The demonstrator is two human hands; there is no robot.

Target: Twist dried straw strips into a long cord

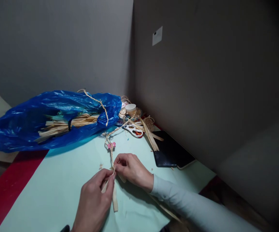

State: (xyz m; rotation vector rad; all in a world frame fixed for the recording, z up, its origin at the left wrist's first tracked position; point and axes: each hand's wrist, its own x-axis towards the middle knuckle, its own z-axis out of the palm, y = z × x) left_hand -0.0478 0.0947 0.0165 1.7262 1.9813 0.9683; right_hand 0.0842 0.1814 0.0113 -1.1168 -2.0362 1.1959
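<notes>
Near the front of the table, my left hand [96,193] pinches a pale dried-fibre strip where it joins a thin braid [111,156]. My right hand [132,168] is closed at the same spot, thumb and fingers pressed together on another strip of the fibre. The fingertips of both hands nearly touch. A pink binder clip [111,146] grips the braid just beyond them. One loose flat strip [115,201] hangs down between the hands toward me, and a long strip [166,209] runs out under my right forearm.
A blue plastic bag [21,125] at the back left holds a bundle of dried strips [67,125]. White-handled scissors [134,130], a paper cup [130,109] and loose strips lie at the back. Dark flat devices [168,151] rest by the right wall. A pale green sheet [57,193] covers the table.
</notes>
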